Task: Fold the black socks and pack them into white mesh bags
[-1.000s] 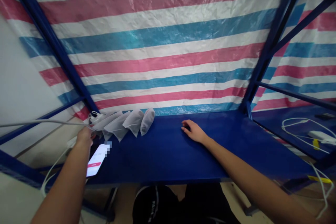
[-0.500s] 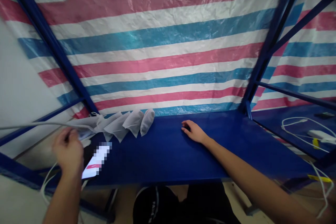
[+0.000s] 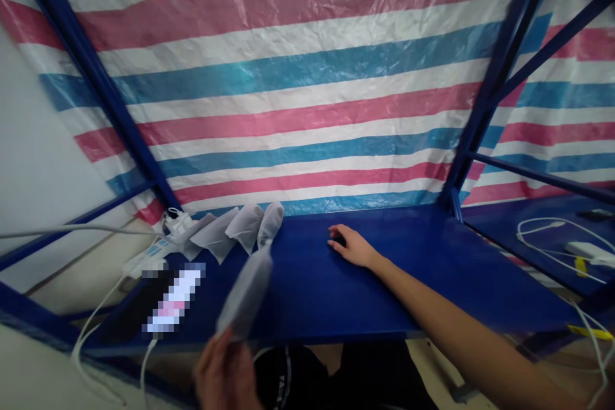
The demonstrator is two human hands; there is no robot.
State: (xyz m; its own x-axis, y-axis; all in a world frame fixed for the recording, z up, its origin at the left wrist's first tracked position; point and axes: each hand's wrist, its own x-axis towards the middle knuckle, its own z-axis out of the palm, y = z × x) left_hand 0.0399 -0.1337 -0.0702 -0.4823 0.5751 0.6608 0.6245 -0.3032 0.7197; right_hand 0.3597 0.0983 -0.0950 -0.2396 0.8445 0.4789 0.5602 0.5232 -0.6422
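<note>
My left hand (image 3: 225, 368) is at the front edge of the blue table (image 3: 312, 288), its fingers closed on the end of a white translucent pouch (image 3: 246, 291). The pouch is slightly blurred and slants up and away from the hand; what it contains is unclear. Similar pouches (image 3: 218, 230) lie side by side along the back left, and the held pouch's far end overlaps the rightmost one (image 3: 270, 223) in view. My right hand (image 3: 353, 245) rests on the tabletop, fingers loosely curved with a gap to the thumb, holding nothing.
A phone (image 3: 175, 301) with a lit, pixelated screen lies at the left, a cable (image 3: 147, 365) running from it. Behind it is a white power strip (image 3: 144, 259). Blue metal posts (image 3: 103, 90) frame a striped plastic sheet (image 3: 298, 77). Another white cable (image 3: 526, 230) lies at the right.
My left hand has moved from the far left to the front edge, bringing a pouch off the left end of the row. My right hand has stayed nearly still.
</note>
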